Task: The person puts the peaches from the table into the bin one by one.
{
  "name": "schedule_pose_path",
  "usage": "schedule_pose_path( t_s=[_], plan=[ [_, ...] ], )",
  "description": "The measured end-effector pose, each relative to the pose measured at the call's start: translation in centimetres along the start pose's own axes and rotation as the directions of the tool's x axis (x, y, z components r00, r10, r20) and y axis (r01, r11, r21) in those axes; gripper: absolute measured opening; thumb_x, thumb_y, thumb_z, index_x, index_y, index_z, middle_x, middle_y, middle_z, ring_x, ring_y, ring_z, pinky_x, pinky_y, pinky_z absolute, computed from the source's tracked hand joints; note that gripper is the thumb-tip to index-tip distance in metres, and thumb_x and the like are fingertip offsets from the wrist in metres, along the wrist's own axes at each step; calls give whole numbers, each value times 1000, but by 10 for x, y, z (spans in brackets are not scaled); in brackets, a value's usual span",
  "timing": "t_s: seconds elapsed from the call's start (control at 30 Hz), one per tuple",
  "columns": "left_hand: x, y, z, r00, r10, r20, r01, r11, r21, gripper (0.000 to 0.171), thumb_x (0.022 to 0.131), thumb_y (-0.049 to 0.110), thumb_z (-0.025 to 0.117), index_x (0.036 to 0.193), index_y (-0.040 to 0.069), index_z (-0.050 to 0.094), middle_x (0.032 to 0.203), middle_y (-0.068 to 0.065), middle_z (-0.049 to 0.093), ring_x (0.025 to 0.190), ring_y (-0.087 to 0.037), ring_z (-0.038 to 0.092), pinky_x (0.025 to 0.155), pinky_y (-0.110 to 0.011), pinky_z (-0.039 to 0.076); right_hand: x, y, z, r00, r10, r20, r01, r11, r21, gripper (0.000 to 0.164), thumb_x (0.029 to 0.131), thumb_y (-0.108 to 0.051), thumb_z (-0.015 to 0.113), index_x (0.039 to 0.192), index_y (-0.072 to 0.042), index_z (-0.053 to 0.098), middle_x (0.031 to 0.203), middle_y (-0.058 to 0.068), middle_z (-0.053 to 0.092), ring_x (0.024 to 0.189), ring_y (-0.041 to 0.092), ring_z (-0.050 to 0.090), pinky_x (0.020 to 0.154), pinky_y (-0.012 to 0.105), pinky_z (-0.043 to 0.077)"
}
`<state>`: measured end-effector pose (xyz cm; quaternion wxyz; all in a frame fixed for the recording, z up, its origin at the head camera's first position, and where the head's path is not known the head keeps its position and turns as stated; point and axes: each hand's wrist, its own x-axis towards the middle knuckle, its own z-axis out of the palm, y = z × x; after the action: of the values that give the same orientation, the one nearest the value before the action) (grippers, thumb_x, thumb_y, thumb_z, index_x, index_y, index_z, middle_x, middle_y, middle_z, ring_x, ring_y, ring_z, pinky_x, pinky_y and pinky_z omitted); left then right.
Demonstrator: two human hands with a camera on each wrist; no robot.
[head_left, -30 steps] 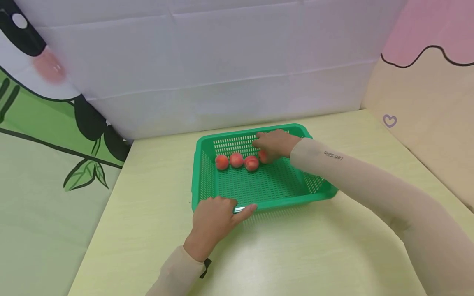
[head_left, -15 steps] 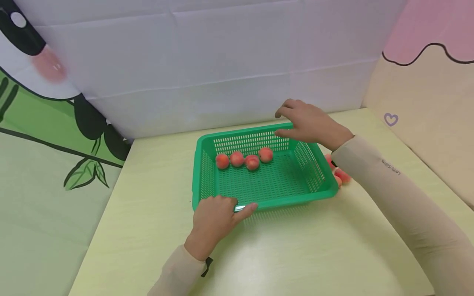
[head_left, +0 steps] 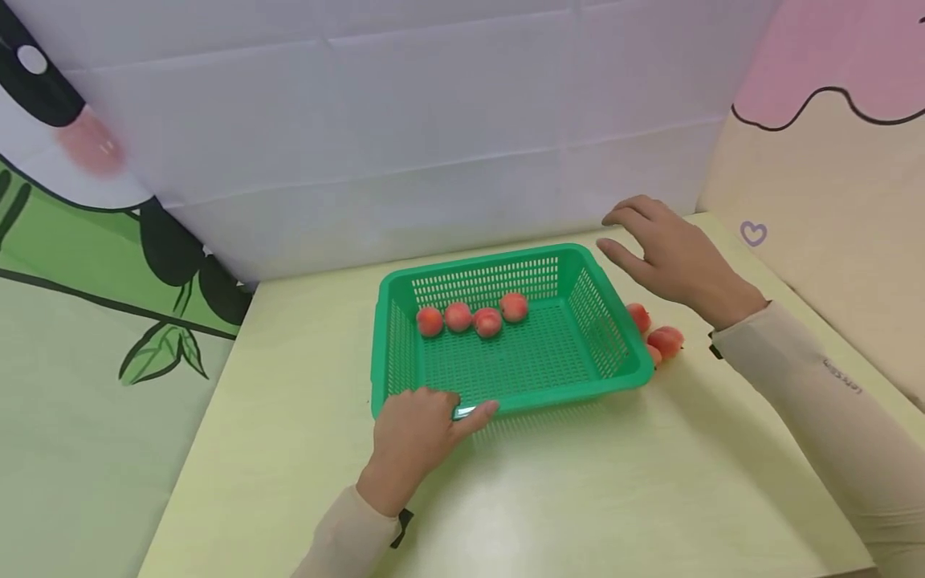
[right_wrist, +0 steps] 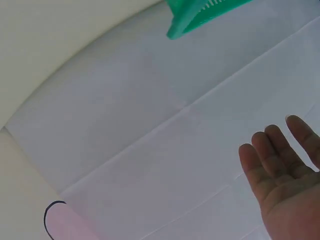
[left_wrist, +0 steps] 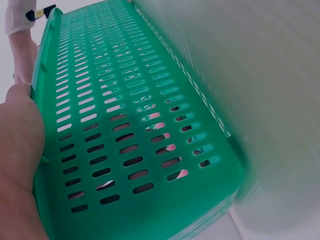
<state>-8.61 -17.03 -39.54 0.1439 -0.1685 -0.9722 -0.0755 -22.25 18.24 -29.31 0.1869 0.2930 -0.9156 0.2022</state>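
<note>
A green slotted plastic basket (head_left: 535,361) stands on the pale table. Along its far side several red-orange peaches (head_left: 487,323) lie in a loose row on the basket's floor. My left hand (head_left: 415,429) grips the near left rim, its thumb along the front edge; fingers show through the slots in the left wrist view. Beyond the basket's right end, my right hand (head_left: 672,253) hangs in the air with its fingers apart. Its palm (right_wrist: 292,200) holds nothing in the right wrist view. Below it, more peaches (head_left: 665,342) lie against the basket's right outer wall, partly hidden by it.
A white cloth wall (head_left: 433,120) rises at the table's back edge. Printed cloth panels stand on the left (head_left: 94,345) and on the right (head_left: 838,241). The wood-patterned tabletop (head_left: 578,482) extends in front of the basket.
My right hand has let go of a peach inside the basket, then lifted and moved right, past the basket's right end. The left hand keeps its grip on the rim.
</note>
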Motion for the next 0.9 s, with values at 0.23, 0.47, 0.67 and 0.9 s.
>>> schedule_pose_path(
  t_s=[0.23, 0.47, 0.67, 0.9],
  plan=[
    [-2, -1, 2, 999, 7, -38, -7, 1000, 10, 72, 96, 70, 62, 54, 22, 28, 54, 11, 11, 46, -8, 13, 41, -24, 14, -36, 20, 6, 1000, 21, -12, -21, 1000, 20, 31, 107, -21, 66, 133, -4, 64, 138, 16, 59, 132, 37, 53, 98, 62, 50],
    [-5, -2, 1, 1000, -12, -28, 12, 1000, 1, 73, 97, 72, 59, 53, 22, 30, 52, 11, 12, 43, -9, 17, 41, -25, 15, -61, 42, 27, 988, 91, 123, -92, 996, 6, 28, 109, -21, 62, 129, -3, 65, 133, 17, 60, 125, 39, 56, 93, 62, 52],
    [-3, -1, 3, 999, 15, -52, -15, 1000, 3, 72, 97, 69, 62, 53, 22, 28, 54, 11, 11, 44, -7, 13, 41, -24, 13, -81, 53, 41, 976, 61, 208, -59, 998, -14, 13, 107, -15, 62, 115, -8, 70, 118, 7, 65, 109, 28, 61, 82, 51, 55],
    [-2, -1, 2, 998, 26, -51, -25, 1000, 8, 73, 96, 69, 62, 54, 22, 27, 53, 11, 11, 46, -6, 12, 42, -24, 12, -92, 61, 55, 978, 10, 210, 1, 999, -53, 6, 102, -11, 68, 107, -7, 70, 103, 2, 63, 91, 21, 59, 73, 42, 52]
  ],
)
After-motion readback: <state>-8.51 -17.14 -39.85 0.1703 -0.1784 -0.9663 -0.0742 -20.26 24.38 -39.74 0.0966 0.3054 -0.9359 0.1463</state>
